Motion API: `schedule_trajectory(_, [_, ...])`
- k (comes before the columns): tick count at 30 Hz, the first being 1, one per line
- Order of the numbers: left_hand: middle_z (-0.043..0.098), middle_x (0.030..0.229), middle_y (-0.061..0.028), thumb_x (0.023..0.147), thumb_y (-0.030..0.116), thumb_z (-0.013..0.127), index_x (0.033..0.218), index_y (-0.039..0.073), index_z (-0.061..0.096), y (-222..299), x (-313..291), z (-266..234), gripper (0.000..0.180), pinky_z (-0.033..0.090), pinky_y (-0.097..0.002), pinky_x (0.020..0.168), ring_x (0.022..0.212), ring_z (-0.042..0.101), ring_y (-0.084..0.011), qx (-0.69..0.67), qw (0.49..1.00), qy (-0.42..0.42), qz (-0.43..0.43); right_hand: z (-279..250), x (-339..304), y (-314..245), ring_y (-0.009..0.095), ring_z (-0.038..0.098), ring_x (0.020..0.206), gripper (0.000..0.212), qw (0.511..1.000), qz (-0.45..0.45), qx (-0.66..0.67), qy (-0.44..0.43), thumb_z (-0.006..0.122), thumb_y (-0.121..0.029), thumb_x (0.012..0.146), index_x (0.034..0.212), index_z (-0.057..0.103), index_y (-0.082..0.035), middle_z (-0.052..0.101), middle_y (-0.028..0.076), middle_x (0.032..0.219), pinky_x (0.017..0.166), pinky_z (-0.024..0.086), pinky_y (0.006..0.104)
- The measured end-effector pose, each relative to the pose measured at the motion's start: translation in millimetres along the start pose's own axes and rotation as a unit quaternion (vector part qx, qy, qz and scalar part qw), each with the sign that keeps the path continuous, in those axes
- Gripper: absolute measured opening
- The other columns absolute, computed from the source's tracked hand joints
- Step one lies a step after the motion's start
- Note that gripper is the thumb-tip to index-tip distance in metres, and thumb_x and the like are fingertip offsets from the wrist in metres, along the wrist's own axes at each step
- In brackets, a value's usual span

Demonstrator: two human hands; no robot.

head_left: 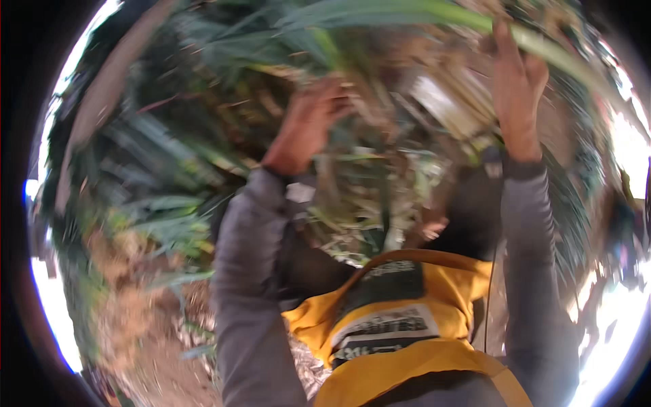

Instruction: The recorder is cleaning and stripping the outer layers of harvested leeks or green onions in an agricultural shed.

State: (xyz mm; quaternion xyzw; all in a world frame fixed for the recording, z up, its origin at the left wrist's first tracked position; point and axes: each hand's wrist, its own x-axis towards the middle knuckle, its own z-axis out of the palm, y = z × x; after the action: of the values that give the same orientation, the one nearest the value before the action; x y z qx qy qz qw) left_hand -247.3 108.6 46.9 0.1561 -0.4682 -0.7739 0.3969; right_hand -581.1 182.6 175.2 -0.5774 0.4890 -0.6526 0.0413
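My left hand (306, 125) reaches in among long strap-like leaves left of centre, its fingers pointing right toward brownish dry stalks (369, 112). Motion smears those fingers, so their grip is unclear. Farther right and higher, my right hand (519, 102) is raised, with fingers crossing a long green leaf (407, 12) and seemingly pinching it. This leaf arches across the top of the view, paler toward its right end. A pale, blurred bundle of stalks (451, 105) lies just left of my right hand.
Dense green leaves (156, 149) fill the left side. A brown trunk or branch (112, 85) slants along the far left. Bare brown soil (163, 359) shows at lower left, and leaf litter (339, 230) lies between my arms. Yellow-orange clothing (386, 366) covers my torso.
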Motion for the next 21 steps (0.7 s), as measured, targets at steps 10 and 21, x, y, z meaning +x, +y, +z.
schedule_trajectory(10, [0.071, 0.093, -0.0047, 0.096, 0.03, 0.072, 0.109, 0.006, 0.066, -73, 44, 6, 0.028, 0.057, -0.0298, 0.075, 0.083, 0.069, -0.0169, 0.126, 0.947, 0.227, -0.188, -225, 64, -53, 0.013, 0.067, 0.074, 0.025, 0.571, -0.194, -0.793, -0.086, 0.072, -0.022, 0.093, 0.103, 0.07, 0.001, 0.072, 0.007, 0.085, 0.063, 0.052, 0.0306])
schedule_trajectory(21, [0.067, 0.089, -0.0022, 0.1, 0.03, 0.064, 0.109, 0.003, 0.066, -148, 69, 19, 0.028, 0.053, -0.0283, 0.075, 0.079, 0.064, -0.0117, 0.231, 0.918, 0.121, -0.297, -359, -28, 98, 0.035, 0.067, 0.084, 0.023, 0.576, 0.052, -0.689, -0.436, 0.069, -0.024, 0.087, 0.095, 0.064, -0.003, 0.064, 0.015, 0.093, 0.07, 0.053, 0.0476])
